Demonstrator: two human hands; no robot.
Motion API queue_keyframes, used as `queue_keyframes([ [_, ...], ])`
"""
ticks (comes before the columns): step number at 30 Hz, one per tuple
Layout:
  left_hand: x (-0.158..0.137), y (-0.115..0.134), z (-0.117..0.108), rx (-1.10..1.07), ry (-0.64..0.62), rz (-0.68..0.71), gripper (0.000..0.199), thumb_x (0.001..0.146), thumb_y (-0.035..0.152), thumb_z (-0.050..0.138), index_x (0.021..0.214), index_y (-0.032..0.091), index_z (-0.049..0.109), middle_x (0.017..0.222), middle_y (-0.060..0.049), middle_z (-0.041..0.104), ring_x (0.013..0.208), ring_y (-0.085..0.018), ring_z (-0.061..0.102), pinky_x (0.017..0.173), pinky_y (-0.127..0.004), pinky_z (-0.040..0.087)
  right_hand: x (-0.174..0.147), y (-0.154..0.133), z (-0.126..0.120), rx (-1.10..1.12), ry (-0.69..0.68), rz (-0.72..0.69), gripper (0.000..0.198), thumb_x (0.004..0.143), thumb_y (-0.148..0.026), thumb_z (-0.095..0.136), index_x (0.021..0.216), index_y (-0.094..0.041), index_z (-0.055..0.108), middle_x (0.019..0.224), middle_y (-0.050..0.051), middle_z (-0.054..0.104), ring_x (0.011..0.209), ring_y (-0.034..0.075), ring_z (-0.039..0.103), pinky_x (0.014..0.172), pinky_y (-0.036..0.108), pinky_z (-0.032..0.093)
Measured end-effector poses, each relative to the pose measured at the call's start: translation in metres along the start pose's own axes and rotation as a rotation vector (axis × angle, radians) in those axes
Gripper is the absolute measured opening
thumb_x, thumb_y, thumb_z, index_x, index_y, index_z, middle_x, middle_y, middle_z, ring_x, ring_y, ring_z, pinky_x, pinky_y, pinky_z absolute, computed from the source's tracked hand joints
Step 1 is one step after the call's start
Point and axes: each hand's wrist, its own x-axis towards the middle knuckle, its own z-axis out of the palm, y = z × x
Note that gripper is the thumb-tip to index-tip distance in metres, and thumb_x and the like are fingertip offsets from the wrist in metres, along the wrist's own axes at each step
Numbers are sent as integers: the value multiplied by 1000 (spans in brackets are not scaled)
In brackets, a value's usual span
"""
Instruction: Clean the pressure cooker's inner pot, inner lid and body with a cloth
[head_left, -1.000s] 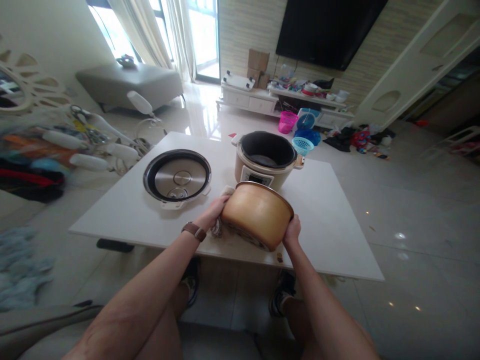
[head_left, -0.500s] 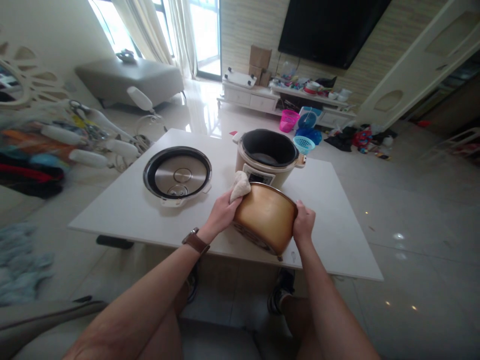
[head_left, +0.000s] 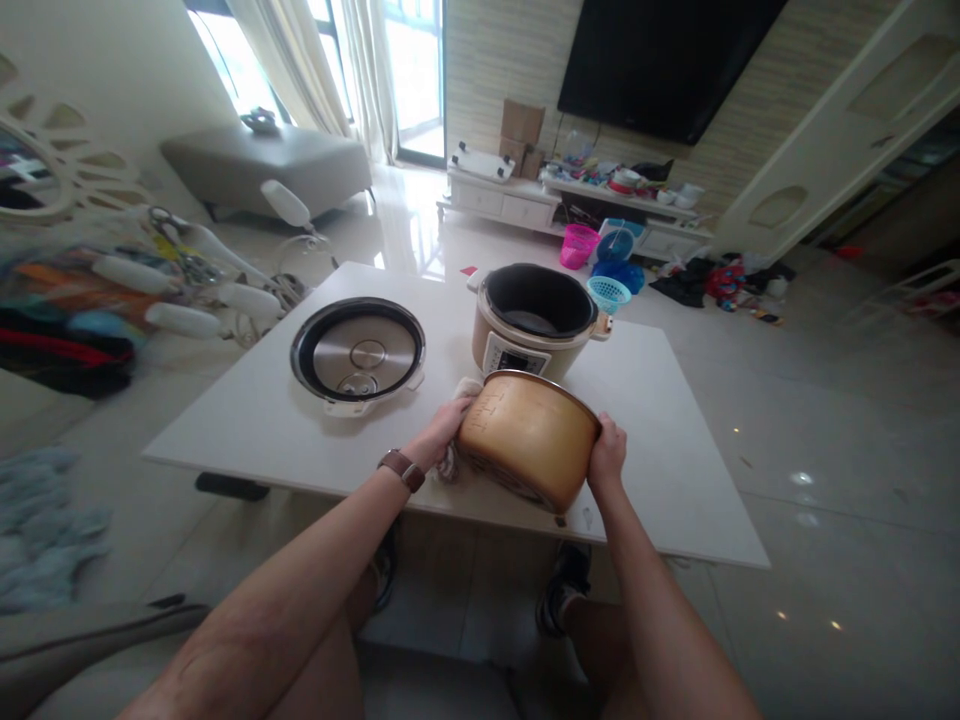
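On the white rectangular table [head_left: 240,425], the beige round cooker body with a black interior and front control panel [head_left: 566,352] stands upright, uncovered, with no pot seated in it. Beside it lies the round lid with a steel underside and black rim [head_left: 364,355], inner face up and well apart from the body. The gold-coloured metal inner pot [head_left: 529,435] is held in front of the body, at the near edge, tilted with its opening turned away; whether its base touches the table cannot be told. The right hand [head_left: 609,450] has its grip closed on the pot's right side near the rim. The left hand [head_left: 445,428], below a brown-strapped watch [head_left: 402,469], has its grip pinching a whitish soft cloth [head_left: 469,386] at the pot's left side. Progress, as judged: lid off and pot out are complete; the cloth work on the pot appears under way and unfinished. Outstanding: the pot is not in the body and the lid is not on. Coverage by the cloth cannot be verified.
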Motion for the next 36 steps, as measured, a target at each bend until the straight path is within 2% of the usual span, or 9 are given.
queue_keyframes([
  [3, 0, 7, -5, 20, 61, -25, 36, 86, 45, 58, 99, 19, 78, 113, -10, 82, 115, -33, 71, 106, -47, 56, 1, 7, 3, -46, -42, 3, 50, 90, -70, 35, 60, -30, 31, 56, -5, 32, 63, 16, 33, 60, 35, 23],
  [7, -3, 24, -13, 94, 184, 108, 40, 89, 46, 58, 107, 15, 76, 119, -12, 79, 118, -34, 69, 110, -47, 52, 3, 13, 6, -86, -109, -13, 53, 91, -70, 33, 62, -27, 41, 57, -3, 43, 64, 16, 40, 63, 34, 27],
  [11, -11, 32, -14, 97, 174, 264, 43, 93, 45, 58, 120, 15, 74, 125, -11, 78, 121, -32, 68, 111, -43, 50, 1, 3, 8, 64, -77, -44, 45, 91, -62, 40, 68, -24, 51, 66, -2, 52, 69, 16, 46, 65, 31, 35],
  [16, -25, 33, -3, 171, 118, 348, 41, 97, 44, 58, 122, 17, 75, 125, -10, 79, 121, -32, 69, 108, -43, 51, -5, -16, 8, 146, -26, -126, 40, 87, -59, 47, 65, -26, 43, 64, -5, 42, 66, 15, 40, 63, 30, 33],
  [20, -29, 33, 2, 184, 93, 416, 41, 97, 40, 59, 128, 19, 74, 135, -9, 76, 127, -32, 67, 114, -44, 48, -6, -17, 7, 109, 26, -16, 44, 85, -63, 48, 62, -28, 34, 60, -6, 32, 63, 14, 33, 59, 32, 26],
  [24, -20, 25, 1, 109, 67, 341, 45, 95, 47, 60, 127, 18, 75, 133, -9, 77, 126, -33, 68, 113, -44, 49, -3, -9, 4, 80, 61, 107, 40, 87, -56, 48, 61, -28, 35, 58, -6, 32, 63, 14, 33, 59, 32, 25],
  [31, -4, 7, 2, -23, 32, -55, 44, 89, 47, 59, 112, 16, 78, 119, -11, 82, 117, -33, 72, 102, -45, 57, 3, 4, 1, 28, 64, 95, 33, 87, -47, 46, 61, -27, 44, 56, -4, 42, 71, 18, 44, 65, 32, 32],
  [34, 0, 7, 1, -17, 3, -55, 40, 89, 45, 58, 108, 17, 80, 116, -10, 82, 116, -32, 73, 100, -43, 58, 4, 8, 2, -16, 52, 62, 34, 89, -45, 44, 61, -27, 44, 54, -4, 41, 71, 18, 44, 64, 32, 32],
  [36, 1, 9, -1, 14, 52, -23, 39, 88, 44, 58, 106, 17, 79, 116, -10, 82, 116, -32, 73, 101, -43, 58, 5, 12, 4, -47, 27, 41, 36, 91, -44, 42, 60, -27, 43, 53, -5, 39, 68, 18, 43, 63, 32, 31],
])
